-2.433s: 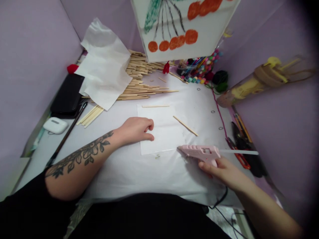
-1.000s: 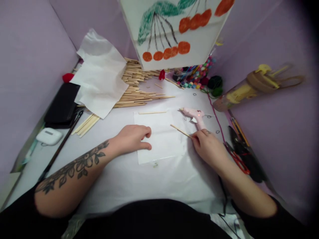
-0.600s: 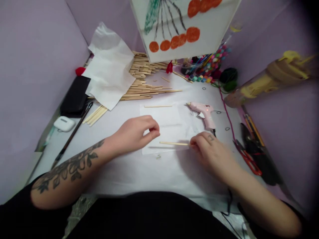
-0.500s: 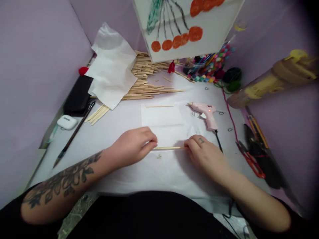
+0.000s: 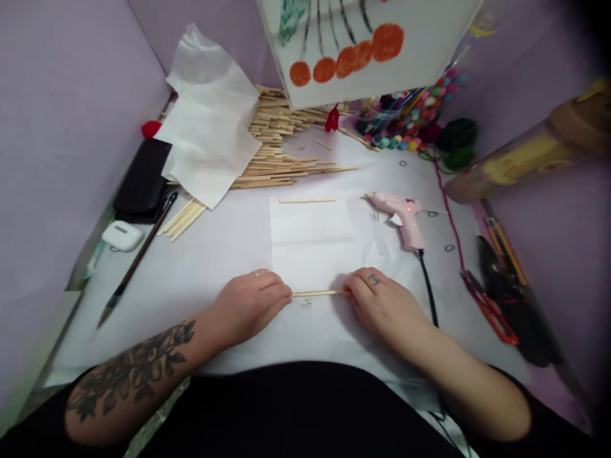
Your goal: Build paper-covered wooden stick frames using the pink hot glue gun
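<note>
A thin wooden stick (image 5: 317, 293) spans the gap between my hands along the near edge of a white paper sheet (image 5: 315, 245). My left hand (image 5: 255, 305) pinches its left end with the fingertips. At the other end, my right hand (image 5: 379, 299) has thumb and fingers closed on the stick. Another thin stick (image 5: 308, 201) lies along the far edge of the sheet. Small scraps (image 5: 306, 303) rest just below the held stick. To the right of the sheet lies a pink glue gun (image 5: 398, 216) with its red light on.
Behind the sheet lies a big pile of wooden sticks (image 5: 277, 146), partly under crumpled white paper (image 5: 210, 121). A brush (image 5: 138, 261), a white case (image 5: 123, 236) and a black case (image 5: 143, 178) are at left. Red-handled scissors (image 5: 491, 312) and a bottle (image 5: 520, 149) stand right.
My left hand has shifted left and down, and the held stick now lies slightly nearer me at the sheet's edge. Both hands keep hold of it. The camera view has shifted slightly.
</note>
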{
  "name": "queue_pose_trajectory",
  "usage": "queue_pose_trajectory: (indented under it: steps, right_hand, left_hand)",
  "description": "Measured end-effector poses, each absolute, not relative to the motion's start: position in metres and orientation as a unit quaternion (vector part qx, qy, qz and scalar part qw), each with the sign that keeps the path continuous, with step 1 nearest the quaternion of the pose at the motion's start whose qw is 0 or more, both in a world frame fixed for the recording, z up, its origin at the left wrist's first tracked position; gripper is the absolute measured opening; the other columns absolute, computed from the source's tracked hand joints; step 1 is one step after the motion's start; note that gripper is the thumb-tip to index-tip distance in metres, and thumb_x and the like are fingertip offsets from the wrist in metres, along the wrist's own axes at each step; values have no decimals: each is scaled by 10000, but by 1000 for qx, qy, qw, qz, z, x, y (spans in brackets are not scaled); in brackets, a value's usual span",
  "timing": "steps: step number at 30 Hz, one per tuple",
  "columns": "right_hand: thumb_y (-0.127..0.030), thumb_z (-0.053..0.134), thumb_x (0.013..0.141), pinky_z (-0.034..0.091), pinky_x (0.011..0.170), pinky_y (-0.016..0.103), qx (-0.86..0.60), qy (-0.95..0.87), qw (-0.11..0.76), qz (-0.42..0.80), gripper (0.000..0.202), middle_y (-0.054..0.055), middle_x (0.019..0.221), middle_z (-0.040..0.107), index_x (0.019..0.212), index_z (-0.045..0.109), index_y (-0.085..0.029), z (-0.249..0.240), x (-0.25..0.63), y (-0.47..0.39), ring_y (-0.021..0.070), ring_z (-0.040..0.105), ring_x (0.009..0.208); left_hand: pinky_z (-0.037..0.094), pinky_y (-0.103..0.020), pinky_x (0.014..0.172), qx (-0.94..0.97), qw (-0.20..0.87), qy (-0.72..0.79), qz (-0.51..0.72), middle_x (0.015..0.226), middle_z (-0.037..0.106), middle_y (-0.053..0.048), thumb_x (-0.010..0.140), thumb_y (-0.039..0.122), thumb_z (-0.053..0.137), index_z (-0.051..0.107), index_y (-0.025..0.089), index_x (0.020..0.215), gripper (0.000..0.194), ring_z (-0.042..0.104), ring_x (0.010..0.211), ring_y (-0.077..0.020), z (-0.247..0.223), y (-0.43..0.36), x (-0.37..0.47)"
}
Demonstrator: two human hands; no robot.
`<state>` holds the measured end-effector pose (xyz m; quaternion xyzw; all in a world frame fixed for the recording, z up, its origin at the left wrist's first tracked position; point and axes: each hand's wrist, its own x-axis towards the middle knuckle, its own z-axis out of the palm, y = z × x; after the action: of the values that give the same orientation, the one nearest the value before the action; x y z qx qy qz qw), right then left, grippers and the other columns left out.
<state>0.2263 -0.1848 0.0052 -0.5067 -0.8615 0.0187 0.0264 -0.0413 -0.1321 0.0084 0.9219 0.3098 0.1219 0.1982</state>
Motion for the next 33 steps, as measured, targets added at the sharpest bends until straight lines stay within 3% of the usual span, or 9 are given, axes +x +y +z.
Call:
queue_pose_trajectory:
  steps: [33]
  right_hand:
    - [-144,481,897,493,617,353,-510,-858,41,37,124,100,826,622,855,597,-141,-1,228,-184,246,586,756]
  left_hand:
    - [469,-309,683,926,209,305,73,785,598,-57,973,260,375,658,141,830,339,569,777,-189,5,-131,-39]
